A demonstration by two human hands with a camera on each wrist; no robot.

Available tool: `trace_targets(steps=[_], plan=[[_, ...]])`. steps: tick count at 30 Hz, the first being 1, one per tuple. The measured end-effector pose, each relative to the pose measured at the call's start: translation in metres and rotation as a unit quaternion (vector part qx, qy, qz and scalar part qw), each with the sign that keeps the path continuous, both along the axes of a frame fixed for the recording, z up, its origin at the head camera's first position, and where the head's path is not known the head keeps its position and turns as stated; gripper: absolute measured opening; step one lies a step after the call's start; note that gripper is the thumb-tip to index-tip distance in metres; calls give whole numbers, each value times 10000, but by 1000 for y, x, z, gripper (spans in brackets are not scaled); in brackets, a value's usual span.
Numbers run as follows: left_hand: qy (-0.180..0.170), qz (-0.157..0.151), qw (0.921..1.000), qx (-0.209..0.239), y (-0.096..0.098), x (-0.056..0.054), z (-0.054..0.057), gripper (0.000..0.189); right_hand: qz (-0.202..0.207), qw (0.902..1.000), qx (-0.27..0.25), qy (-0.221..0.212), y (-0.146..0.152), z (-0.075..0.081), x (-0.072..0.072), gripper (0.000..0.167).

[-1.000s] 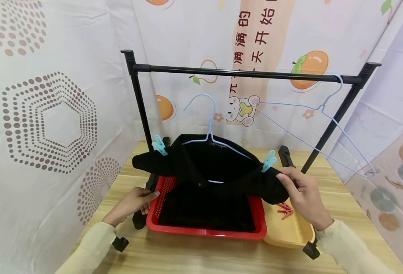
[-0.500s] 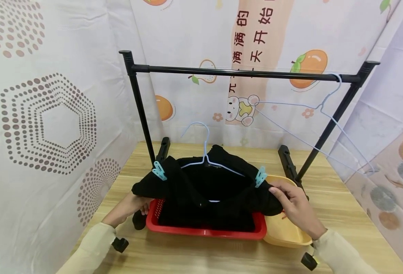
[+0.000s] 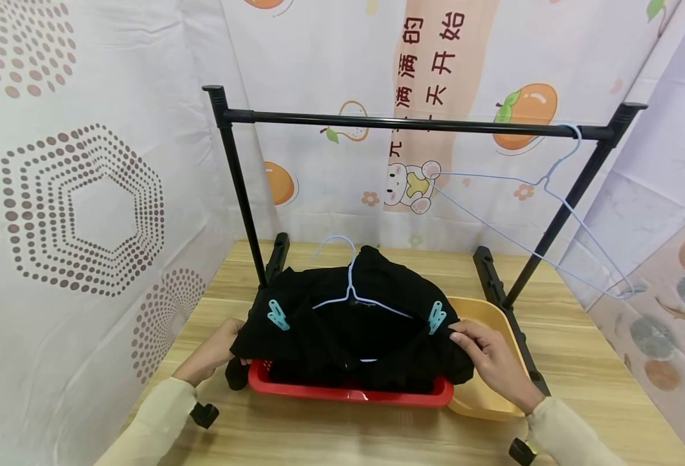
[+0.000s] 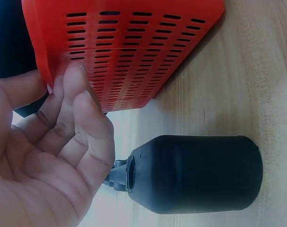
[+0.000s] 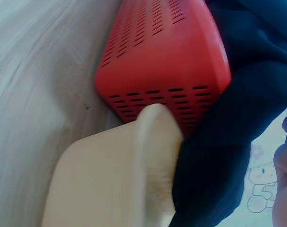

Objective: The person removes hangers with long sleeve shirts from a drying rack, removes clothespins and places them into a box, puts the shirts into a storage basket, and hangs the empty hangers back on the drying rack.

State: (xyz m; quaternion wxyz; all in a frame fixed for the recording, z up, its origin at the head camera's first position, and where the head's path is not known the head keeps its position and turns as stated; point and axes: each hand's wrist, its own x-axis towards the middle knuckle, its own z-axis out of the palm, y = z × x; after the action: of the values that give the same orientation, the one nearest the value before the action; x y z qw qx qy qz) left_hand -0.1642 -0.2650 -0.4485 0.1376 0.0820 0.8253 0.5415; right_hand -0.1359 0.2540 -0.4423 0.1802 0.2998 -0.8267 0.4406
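Note:
In the head view, a black shirt (image 3: 400, 278) lies over a red basket (image 3: 348, 395), covering most of its inside. The shirt is on a light blue wire hanger (image 3: 350, 275) whose hook points up. One turquoise clothespin (image 3: 277, 315) sits at its left shoulder, another clothespin (image 3: 436, 318) at its right. My right hand (image 3: 493, 362) pinches the sleeve on the right. My left hand (image 3: 217, 349) grips the basket's left rim. In the left wrist view, its thumb lies over that rim and fingers (image 4: 79, 78) curl beneath it.
A black garment rack (image 3: 406, 123) stands over the table, with a second blue hanger (image 3: 546, 183) on its right end. A yellow tray (image 3: 484, 404) stands right of the basket, partly under the sleeve. A black cylindrical rack foot (image 4: 195, 175) lies near my left hand.
The shirt and its hanger have come down onto the basket, and the hook is lower. My right hand moved down and left with the sleeve. My left hand stays at the rim.

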Motion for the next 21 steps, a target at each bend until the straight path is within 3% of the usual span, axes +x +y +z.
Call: trace_targets(steps=[8, 15, 21], plan=[[-31, 421, 9978, -513, 3, -1, 0, 16, 73, 9997, 114, -219, 1, -11, -1, 30], [81, 400, 9966, -721, 4, 1, 2, 16, 34, 9991, 213, -363, 2, -18, -1, 28], [246, 608, 9932, -964, 2, 1, 2, 20, -1, 9992, 287, -280, 2, -20, -1, 28]])
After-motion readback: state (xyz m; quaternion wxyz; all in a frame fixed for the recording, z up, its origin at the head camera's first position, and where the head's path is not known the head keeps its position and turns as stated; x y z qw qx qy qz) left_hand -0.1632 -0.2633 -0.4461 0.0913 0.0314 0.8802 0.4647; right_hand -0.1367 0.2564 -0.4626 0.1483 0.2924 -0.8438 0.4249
